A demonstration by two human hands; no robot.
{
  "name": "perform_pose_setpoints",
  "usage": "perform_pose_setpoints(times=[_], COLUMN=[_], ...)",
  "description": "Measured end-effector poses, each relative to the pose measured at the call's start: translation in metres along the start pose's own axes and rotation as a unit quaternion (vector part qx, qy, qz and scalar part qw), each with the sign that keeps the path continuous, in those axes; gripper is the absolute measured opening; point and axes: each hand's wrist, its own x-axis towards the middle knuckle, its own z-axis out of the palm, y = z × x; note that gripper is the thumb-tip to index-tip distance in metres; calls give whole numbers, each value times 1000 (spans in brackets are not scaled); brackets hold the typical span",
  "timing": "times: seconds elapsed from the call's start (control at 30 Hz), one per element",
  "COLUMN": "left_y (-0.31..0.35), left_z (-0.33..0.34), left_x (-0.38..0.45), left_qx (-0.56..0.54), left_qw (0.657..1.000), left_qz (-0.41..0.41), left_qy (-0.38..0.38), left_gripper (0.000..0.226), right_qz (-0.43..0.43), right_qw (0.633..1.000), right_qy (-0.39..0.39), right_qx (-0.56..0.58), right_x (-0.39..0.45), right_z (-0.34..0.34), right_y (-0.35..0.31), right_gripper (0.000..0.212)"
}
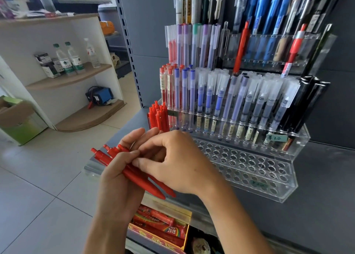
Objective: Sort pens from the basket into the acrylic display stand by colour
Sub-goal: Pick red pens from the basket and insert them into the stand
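While the left hand (117,177) grips a bundle of matte red plastic click pens (132,174) in front of the shelf, the right hand (178,157) pinches at one of them, so the step looks like separating a single pen; next it likely needs lifting tip-down toward the clear acrylic tiered display stand (284,192), beside the red pens already standing at its left end (159,117); the basket is not visible

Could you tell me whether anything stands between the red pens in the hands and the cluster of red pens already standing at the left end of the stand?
Nothing visible does. The left hand grips the bundle of red pens, the right hand pinches at it, and the standing red pens at the acrylic stand's left end lie just beyond the fingers, with open space between.
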Motion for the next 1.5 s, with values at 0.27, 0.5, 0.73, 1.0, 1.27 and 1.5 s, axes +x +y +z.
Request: perform_pose_setpoints(times=[0.27, 0.5, 0.73, 1.0, 1.27, 1.5], left_y=[-2, -1, -5, 1, 4, 4], left_z=[-1, -15, -30, -32, -23, -20], left_x=[0, 11, 16, 19, 16, 15], left_qx=[9, -116, -106, -58, -9, 3], left_qw=[999, 982, 980, 994, 999, 1000], left_qz=[-24, -70, -33, 52, 34, 26], left_qy=[-43, -134, -163, -70, -1, 13], left_gripper=[43, 51, 57, 49, 45, 43], right_qz=[29, 18, -13, -44, -121, -107], right_qw=[999, 999, 1000, 993, 942, 932], right_qy=[-43, -31, -27, 78, 276, 321], right_qx=[9, 12, -9, 80, 147, 126], right_x=[-3, -6, -7, -5, -1, 7], right_z=[-6, -6, -10, -42, -52, -39], right_y=[1, -7, -8, 3, 13, 20], right_gripper=[21, 13, 20, 13, 12, 9])
